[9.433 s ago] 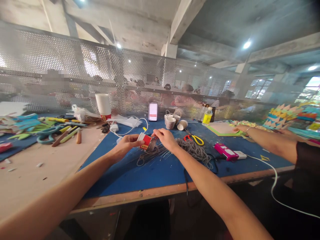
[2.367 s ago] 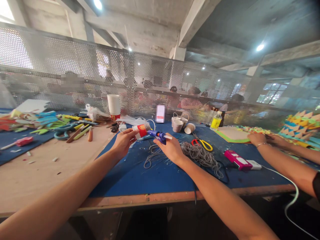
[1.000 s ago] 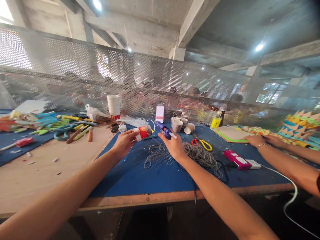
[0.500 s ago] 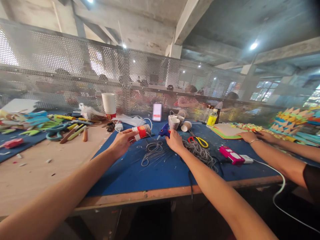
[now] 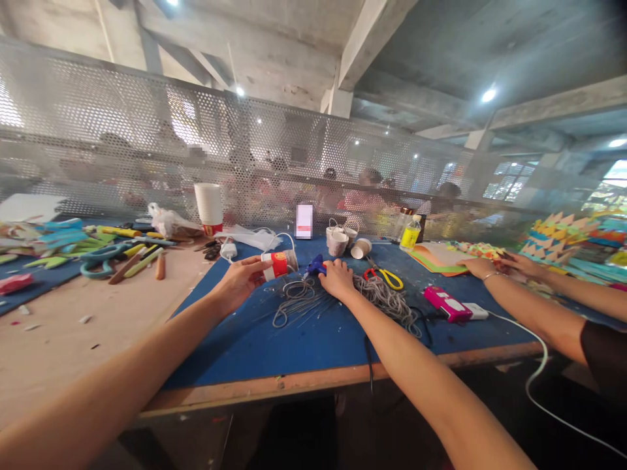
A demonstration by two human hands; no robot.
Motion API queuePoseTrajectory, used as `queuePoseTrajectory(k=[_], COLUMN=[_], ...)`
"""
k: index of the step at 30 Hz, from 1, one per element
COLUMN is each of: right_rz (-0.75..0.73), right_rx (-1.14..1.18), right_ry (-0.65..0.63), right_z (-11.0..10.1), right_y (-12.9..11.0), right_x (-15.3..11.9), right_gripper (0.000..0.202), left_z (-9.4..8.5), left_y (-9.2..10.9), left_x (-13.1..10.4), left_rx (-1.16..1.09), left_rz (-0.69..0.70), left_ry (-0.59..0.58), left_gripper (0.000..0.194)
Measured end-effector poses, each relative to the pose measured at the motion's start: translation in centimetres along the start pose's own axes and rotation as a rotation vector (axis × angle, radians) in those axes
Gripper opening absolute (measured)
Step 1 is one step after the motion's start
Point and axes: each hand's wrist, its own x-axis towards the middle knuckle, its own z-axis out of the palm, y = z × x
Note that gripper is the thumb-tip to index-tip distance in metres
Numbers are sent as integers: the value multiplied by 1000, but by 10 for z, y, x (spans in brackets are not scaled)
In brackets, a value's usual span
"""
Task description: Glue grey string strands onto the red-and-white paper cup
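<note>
My left hand (image 5: 241,279) is closed round a red and white paper cup (image 5: 280,264), tipped on its side. Grey cord is wound round the cup's right end. My right hand (image 5: 337,277) is closed on a blue glue gun (image 5: 316,265), low over the blue mat, and its nozzle points left. My fingers and palm partly hide the gun. Loose grey cord (image 5: 300,297) lies in loops below the cup, and a larger heap of cord (image 5: 389,299) spreads right of my right wrist. Yellow-handled scissors (image 5: 390,279) rest beside that heap.
Behind my hands stand a phone (image 5: 304,222), small cord-wrapped cups (image 5: 337,240) and a yellow-labelled bottle (image 5: 410,233). Stacked paper cups (image 5: 208,205) and tools (image 5: 142,261) are at left. A magenta device (image 5: 447,304) with a white cable lies right, near another person's hands (image 5: 479,267).
The glue gun has come down towards the mat and tilted flatter, with my right hand over it. My left hand still holds the cup, which has turned slightly. The view has shifted a little.
</note>
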Motion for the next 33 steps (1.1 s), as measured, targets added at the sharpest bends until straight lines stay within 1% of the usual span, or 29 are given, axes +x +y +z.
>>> queuePoseTrajectory(k=[2,4,6,7,8,9,11,13,14,15,16,19,22,25,27,31,33], right_rz=[-8,-43,-117,-161,-198,-225,-261,-295,-314,-327,-340,-366,-389,-394,-384,-371,-384], right_rx=[4,40,171,287,428,579,842,1009,1052,1070,1067,1021,984,947,962,1053,1039], right_ry=[35,125,206,208,172,109,-64,-240,-302,-326,-316,-192,-80,2,8,-43,-15], right_z=[-3,-7,-13,-15,-16,-17,-16,-14,-13,-13,-13,-18,-25,-29,-31,-34,-34], right_y=[-1,-3,-7,-10,-13,-17,-24,-30,-32,-34,-35,-36,-34,-33,-33,-35,-35], right_x=[-2,-5,-8,-9,-11,-12,-15,-19,-22,-24,-25,-28,-28,-27,-28,-30,-31], right_gripper=[45,41,32,28,24,22,27,33,32,28,24,14,12,10,7,3,4], left_z=[-1,-3,-6,-7,-8,-9,-9,-7,-7,-6,-5,-2,0,3,4,5,7], left_y=[-1,-2,-4,-5,-6,-6,-6,-5,-4,-3,-3,-3,-3,-3,-3,-4,-3], left_x=[1,3,6,7,8,9,9,8,7,6,5,2,0,-3,-5,-7,-8], left_rx=[7,3,-7,-7,-4,2,9,3,-5,-9,-11,12,46,72,86,93,85], left_rz=[4,17,34,39,45,51,63,74,79,82,81,62,52,39,12,-30,-48], left_ry=[-2,-1,-5,-7,-7,-6,4,17,23,24,23,-3,-16,-16,-22,-48,-61], left_gripper=[23,22,21,21,21,21,20,20,21,21,21,23,25,25,25,25,26])
